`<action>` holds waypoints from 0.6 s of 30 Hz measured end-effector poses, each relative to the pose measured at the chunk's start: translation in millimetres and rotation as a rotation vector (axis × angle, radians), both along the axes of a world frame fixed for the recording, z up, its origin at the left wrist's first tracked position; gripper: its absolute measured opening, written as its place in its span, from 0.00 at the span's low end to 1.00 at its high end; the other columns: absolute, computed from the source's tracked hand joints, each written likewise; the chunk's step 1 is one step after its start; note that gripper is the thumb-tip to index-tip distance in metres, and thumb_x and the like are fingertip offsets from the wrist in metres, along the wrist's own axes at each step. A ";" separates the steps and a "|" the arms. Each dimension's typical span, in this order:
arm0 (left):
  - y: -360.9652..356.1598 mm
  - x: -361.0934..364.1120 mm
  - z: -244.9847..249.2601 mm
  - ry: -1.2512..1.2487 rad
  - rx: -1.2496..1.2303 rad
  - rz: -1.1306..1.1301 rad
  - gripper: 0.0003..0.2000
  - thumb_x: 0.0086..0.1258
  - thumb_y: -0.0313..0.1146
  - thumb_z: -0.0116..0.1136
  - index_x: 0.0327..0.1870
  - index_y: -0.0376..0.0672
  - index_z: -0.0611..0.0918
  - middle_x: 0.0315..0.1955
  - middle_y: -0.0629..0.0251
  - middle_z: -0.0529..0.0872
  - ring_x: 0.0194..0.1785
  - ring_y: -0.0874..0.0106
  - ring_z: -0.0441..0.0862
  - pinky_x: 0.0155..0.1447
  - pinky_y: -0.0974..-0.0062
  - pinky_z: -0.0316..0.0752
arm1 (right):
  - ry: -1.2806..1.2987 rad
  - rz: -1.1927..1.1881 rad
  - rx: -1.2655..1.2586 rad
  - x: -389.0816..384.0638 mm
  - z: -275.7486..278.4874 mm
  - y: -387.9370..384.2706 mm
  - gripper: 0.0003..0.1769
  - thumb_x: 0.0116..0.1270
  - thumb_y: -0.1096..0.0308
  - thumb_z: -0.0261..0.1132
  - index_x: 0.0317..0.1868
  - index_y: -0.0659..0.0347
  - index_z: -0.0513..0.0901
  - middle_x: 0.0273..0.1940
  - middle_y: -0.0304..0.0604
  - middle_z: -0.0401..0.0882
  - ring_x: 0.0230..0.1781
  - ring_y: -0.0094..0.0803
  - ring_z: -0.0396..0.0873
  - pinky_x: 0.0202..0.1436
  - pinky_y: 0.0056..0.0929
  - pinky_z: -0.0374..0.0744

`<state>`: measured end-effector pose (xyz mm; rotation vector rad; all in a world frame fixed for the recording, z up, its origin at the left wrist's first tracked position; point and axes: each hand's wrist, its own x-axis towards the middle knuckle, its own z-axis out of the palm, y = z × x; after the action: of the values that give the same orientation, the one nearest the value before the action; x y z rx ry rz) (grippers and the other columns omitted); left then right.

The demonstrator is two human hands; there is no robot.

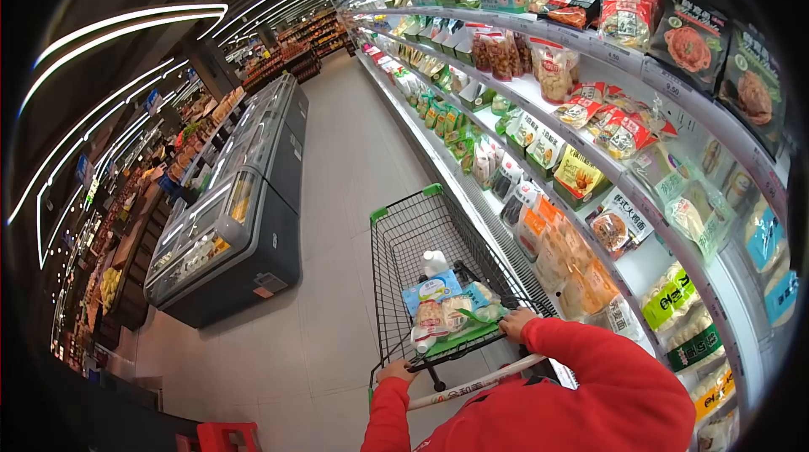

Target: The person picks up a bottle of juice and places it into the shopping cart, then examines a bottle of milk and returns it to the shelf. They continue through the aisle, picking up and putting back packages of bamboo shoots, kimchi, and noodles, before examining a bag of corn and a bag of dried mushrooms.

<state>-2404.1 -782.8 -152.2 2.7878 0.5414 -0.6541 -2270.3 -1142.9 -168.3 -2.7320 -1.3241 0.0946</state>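
A black wire shopping cart point(396, 260) with green corner caps stands in front of me. My left hand point(397, 372) is closed on its near left edge. My right hand point(517, 324) grips the near right edge, higher up beside the shelves. The cart's pale handlebar point(472, 386) crosses close to my body, under my red sleeves. In the basket are a white bottle point(434, 262), a blue-and-white packet point(433, 289) and clear packs of pale food point(457, 315). A green bag point(482, 317) lies by my right hand. Some finger parts are hidden.
A refrigerated shelf wall point(506, 102) of packaged food runs along my right, close to the cart. Grey freezer chests point(244, 271) line the left side of the tiled aisle point(337, 157). A red stool point(227, 437) is at lower left; produce stands point(126, 258) lie beyond.
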 end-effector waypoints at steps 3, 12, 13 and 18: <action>14.9 27.0 -9.2 -0.058 0.018 0.000 0.21 0.50 0.60 0.66 0.38 0.56 0.86 0.35 0.69 0.87 0.42 0.65 0.84 0.44 0.67 0.75 | 0.030 0.011 0.000 29.2 -1.7 12.6 0.10 0.59 0.61 0.57 0.33 0.56 0.81 0.33 0.42 0.83 0.37 0.39 0.82 0.45 0.39 0.75; 42.3 110.3 -8.4 -0.171 0.090 0.071 0.21 0.47 0.61 0.68 0.29 0.54 0.86 0.33 0.65 0.86 0.39 0.62 0.84 0.41 0.64 0.75 | -0.008 0.010 0.015 123.4 -12.5 53.7 0.09 0.58 0.61 0.60 0.33 0.55 0.81 0.32 0.41 0.83 0.36 0.38 0.82 0.45 0.36 0.76; 45.3 120.1 -8.4 -0.148 0.080 0.075 0.21 0.47 0.61 0.68 0.30 0.54 0.86 0.32 0.66 0.86 0.39 0.62 0.84 0.41 0.64 0.75 | -0.010 0.014 0.017 132.1 -11.4 56.6 0.09 0.58 0.60 0.60 0.33 0.55 0.81 0.32 0.41 0.83 0.36 0.38 0.82 0.45 0.36 0.76; 66.4 171.3 -2.4 -0.110 0.029 0.126 0.24 0.46 0.61 0.69 0.37 0.54 0.85 0.36 0.67 0.86 0.42 0.64 0.83 0.45 0.67 0.76 | -0.016 0.029 0.004 187.0 -8.1 80.9 0.09 0.56 0.60 0.61 0.34 0.54 0.81 0.34 0.39 0.83 0.37 0.37 0.82 0.46 0.36 0.75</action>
<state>-2232.8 -716.4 -154.6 2.7685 0.7015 -0.4669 -2083.3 -1062.1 -176.4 -2.7164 -1.3674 0.0732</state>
